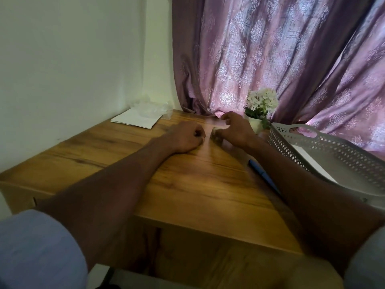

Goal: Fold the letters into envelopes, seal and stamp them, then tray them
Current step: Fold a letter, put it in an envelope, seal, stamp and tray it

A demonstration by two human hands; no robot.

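Blue sleeves (39, 247) nearest; both forearms stretched over desk (198, 195); left hand (185, 138) fisted, resting on desk, contents unclear; right hand (233, 130) curled, pinching something small, blurred; letters (135, 119) far-left corner; tray (325, 151) right, white sheet inside; blue pen (263, 174) beside tray.

- Centre and near part of the brown wood-grain desk (187, 184): open passage.
- Right side: grey perforated plastic tray (325, 151); blue pen (263, 174) lies beside it.
- Far edge: white potted flowers (261, 105), mauve patterned curtain (270, 49).
- Far-left corner: white paper stack (135, 119).
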